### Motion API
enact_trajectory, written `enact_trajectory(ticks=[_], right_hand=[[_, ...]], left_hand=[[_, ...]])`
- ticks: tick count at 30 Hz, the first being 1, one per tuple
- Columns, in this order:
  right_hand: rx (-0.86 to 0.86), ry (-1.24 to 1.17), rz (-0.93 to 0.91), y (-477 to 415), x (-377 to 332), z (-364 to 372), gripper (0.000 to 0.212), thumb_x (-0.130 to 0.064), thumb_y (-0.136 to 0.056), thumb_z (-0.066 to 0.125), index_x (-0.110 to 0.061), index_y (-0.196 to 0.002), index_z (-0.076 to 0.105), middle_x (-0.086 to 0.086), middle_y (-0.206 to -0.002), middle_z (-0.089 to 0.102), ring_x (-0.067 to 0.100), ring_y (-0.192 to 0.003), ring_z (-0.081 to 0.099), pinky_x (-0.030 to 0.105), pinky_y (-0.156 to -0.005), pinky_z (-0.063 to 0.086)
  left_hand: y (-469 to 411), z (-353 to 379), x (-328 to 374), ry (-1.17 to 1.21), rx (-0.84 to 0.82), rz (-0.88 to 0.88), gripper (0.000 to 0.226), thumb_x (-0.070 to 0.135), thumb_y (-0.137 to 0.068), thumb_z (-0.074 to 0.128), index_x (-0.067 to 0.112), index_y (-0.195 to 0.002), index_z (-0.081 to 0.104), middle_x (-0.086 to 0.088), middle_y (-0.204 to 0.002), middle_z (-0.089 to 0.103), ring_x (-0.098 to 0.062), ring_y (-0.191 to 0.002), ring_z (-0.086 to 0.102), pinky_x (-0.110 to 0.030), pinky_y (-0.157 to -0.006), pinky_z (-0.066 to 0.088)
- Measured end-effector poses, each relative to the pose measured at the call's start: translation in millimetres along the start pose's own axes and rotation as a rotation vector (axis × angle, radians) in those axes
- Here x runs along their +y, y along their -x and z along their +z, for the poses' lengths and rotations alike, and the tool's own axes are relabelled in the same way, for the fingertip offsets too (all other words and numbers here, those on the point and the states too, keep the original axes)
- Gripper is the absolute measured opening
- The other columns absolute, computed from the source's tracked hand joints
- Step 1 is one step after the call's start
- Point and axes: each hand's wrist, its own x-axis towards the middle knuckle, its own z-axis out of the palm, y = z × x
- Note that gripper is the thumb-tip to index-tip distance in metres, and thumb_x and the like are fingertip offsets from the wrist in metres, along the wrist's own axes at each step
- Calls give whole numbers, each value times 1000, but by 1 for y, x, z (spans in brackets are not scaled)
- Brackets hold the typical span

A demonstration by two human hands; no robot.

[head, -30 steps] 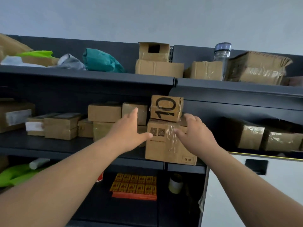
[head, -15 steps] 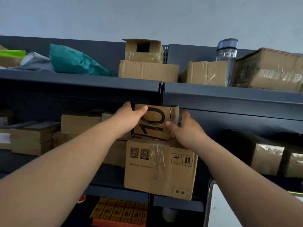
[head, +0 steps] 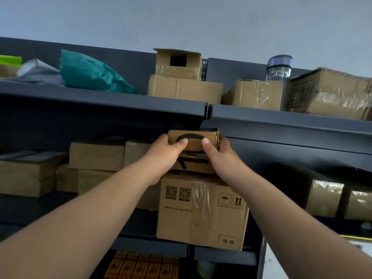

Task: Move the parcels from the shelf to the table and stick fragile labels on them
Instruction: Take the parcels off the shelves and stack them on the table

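A small cardboard parcel [head: 193, 137] with a black "10" drawn on it sits on top of a larger taped box [head: 201, 212] on the middle level of the dark shelf [head: 100, 99]. My left hand [head: 164, 156] grips the small parcel's left side, thumb on its front face. From the right, my right hand [head: 219, 158] holds the other side, its thumb also on the front. The parcel is tilted, its top close under the upper shelf board. A sheet of yellow and red fragile labels [head: 141, 266] lies on the lowest level.
Several brown parcels [head: 96, 156] are stacked to the left on the middle level, and taped ones [head: 322, 198] stand to the right. On the top board are boxes [head: 185, 89], a teal bag [head: 88, 73] and a clear jar [head: 278, 67].
Both hands went from reaching towards the shelf to gripping the "10" parcel at its sides. The parcel has tipped from its earlier upright pose. The camera moved closer and looks higher.
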Motion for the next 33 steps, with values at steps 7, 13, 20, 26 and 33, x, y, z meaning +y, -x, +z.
enact_trajectory(ticks=[7, 13, 20, 26, 33], right_hand=[[127, -189, 82, 6, -29, 35, 73, -70, -85, 46, -32, -142, 23, 5, -135, 47, 28, -119, 52, 50, -102, 45], [232, -261, 89, 20, -60, 66, 41, -60, -91, 47, -34, -119, 32, -1, -116, 55, 20, -105, 57, 46, -96, 50], [359, -355, 153, 44, -78, 89, 54, -64, -85, 48, -33, -128, 39, 0, -115, 58, 21, -105, 56, 48, -96, 46], [477, -409, 204, 64, -86, 99, 51, -61, -85, 52, -33, -126, 43, 4, -111, 61, 26, -101, 60, 49, -91, 51], [517, -383, 133, 89, -91, 98, 38, -46, -95, 48, -34, -131, 45, -1, -107, 63, 19, -97, 62, 34, -71, 54]], left_hand=[[9, -37, -3, 67, -60, 82, 18, 39, -94, 54, 32, -110, 53, 8, -105, 61, -6, -93, 54, -29, -74, 43], [18, -78, -13, 129, -135, 133, 14, 32, -94, 57, 35, -106, 51, 11, -104, 59, -3, -96, 53, -36, -88, 47], [35, -110, -29, 171, -259, 202, 35, 33, -91, 60, 37, -122, 44, 11, -117, 56, -11, -113, 53, -45, -101, 45], [42, -127, -36, 207, -413, 254, 12, 37, -98, 47, 43, -109, 47, 17, -111, 58, -4, -109, 53, -26, -94, 43], [-5, -147, -69, -491, -43, 347, 64, 53, -92, 48, 25, -146, 28, -4, -148, 31, -24, -136, 31, -41, -110, 32]])
